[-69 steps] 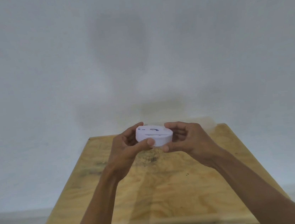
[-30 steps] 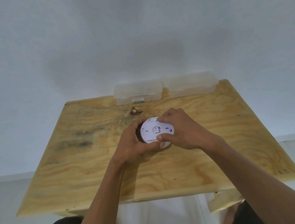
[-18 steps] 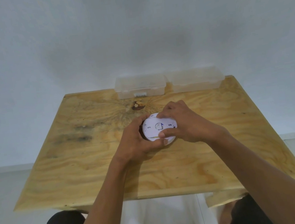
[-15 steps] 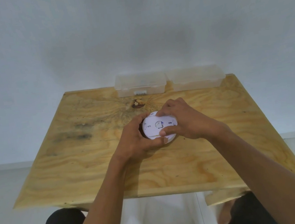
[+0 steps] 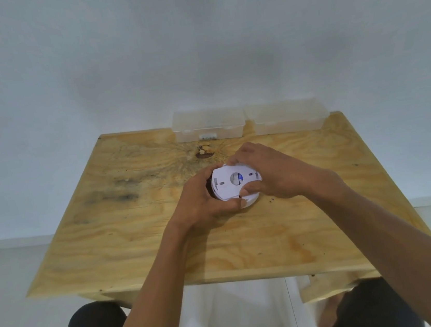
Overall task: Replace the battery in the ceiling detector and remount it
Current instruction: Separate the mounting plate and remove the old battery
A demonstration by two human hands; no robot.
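Note:
The round white detector (image 5: 232, 187) is held just above the middle of the wooden table (image 5: 137, 241), its flat back facing me. A small round opening in that back shows something blue. My left hand (image 5: 205, 202) grips its left and near rim, thumb along the front edge. My right hand (image 5: 272, 172) grips the right side, fingers curled over the far rim and thumb pressing the near edge of the back plate. That plate looks slightly lifted from the body at the near left. No loose battery is visible.
Two clear plastic lidded boxes stand side by side at the table's far edge against the white wall, the left box (image 5: 208, 127) and the right box (image 5: 287, 119). A dark knot (image 5: 203, 152) marks the wood behind the detector. My knees show below the near edge.
The view has tilted down from the wall to the table. Both hands lowered the detector toward the tabletop and turned its back toward me; the back plate now sits slightly askew.

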